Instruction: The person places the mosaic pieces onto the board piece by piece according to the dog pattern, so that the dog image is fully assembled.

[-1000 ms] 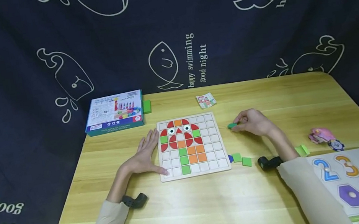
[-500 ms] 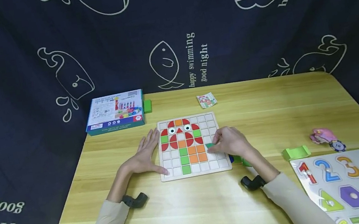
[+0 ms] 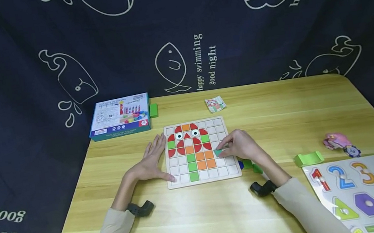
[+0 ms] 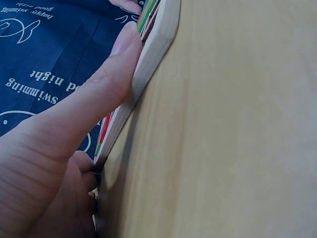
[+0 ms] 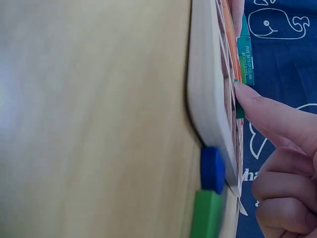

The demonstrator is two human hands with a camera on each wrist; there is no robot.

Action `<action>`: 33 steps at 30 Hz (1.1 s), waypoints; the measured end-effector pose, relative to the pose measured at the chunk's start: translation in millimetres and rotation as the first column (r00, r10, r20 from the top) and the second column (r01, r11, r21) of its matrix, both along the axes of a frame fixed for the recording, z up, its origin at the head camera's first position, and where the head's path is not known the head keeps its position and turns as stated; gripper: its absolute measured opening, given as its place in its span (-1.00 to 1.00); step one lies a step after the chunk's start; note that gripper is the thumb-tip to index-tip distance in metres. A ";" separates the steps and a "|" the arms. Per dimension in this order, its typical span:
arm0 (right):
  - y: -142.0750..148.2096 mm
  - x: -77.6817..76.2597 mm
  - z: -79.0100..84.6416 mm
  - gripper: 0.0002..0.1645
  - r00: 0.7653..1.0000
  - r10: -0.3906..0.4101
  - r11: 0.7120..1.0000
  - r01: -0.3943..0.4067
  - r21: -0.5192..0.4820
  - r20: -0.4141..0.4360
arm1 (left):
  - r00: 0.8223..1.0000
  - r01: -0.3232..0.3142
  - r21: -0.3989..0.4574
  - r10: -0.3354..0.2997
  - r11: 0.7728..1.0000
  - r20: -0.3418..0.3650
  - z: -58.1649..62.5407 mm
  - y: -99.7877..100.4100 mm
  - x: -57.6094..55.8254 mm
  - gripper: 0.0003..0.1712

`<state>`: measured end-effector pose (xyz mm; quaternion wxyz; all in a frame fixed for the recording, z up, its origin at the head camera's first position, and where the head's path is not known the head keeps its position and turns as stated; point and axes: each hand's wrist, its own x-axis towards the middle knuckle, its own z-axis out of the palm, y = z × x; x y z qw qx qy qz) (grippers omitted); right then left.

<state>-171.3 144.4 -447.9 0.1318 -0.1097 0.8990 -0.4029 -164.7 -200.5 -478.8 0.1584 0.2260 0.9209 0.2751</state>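
Note:
A white gridded board [image 3: 221,172] lies on the table, with red, orange and green tiles forming a figure with two round eyes. My left hand [image 3: 148,164] rests spread at the board's left side, its thumb on the near corner; the left wrist view shows the thumb [image 4: 106,79] lying over the rim. Between thumb and forefinger my right hand [image 3: 242,144] pinches a dark green tile [image 3: 218,152], right over a cell just right of the orange tiles. In the right wrist view this tile [image 5: 239,106] overlaps the grid, and the other fingers are curled.
Beside the board's right edge lie a blue piece [image 5: 212,169] and green blocks [image 3: 247,164]. A picture card [image 3: 215,104] and a box [image 3: 119,116] are at the back. To the right are a green holder [image 3: 308,159], a pink toy [image 3: 334,140] and a number puzzle [image 3: 360,199].
My right hand has carried the green tile leftward from the table onto the board's right part, and since half a second ago has barely moved. The left hand stays in place.

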 end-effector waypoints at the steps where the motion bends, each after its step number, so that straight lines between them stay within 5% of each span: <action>1: -0.9 0.0 -0.5 -0.81 1.000 -0.006 1.000 0.006 0.000 0.003 | 1.000 0.000 0.001 0.000 1.000 0.000 -0.2 0.1 -0.1 0.66; 7: 3.4 0.4 -0.5 -0.71 0.998 0.031 0.999 -0.030 -0.022 0.046 | 1.000 0.004 -0.002 -0.004 1.000 -0.001 -1.0 0.6 -0.7 0.66; 13: 45.8 0.6 14.5 -0.60 0.998 0.031 1.000 -0.030 -0.007 0.052 | 1.000 0.006 -0.016 -0.006 1.000 -0.003 -0.7 0.1 -1.0 0.67; 19: 86.7 8.1 12.7 -0.54 0.976 0.088 0.994 -0.100 0.052 0.198 | 1.000 0.013 -0.011 -0.013 1.000 -0.014 1.1 -0.4 -1.3 0.67; 27: 81.2 12.3 1.2 -0.56 0.963 0.188 0.982 -0.191 -0.004 0.193 | 1.000 0.019 -0.016 -0.019 1.000 -0.008 2.1 0.6 0.1 0.66; 33: 80.6 9.1 3.2 -0.62 0.995 0.022 0.997 -0.029 0.072 0.100 | 1.000 0.011 -0.012 -0.011 1.000 -0.010 0.6 0.4 0.2 0.66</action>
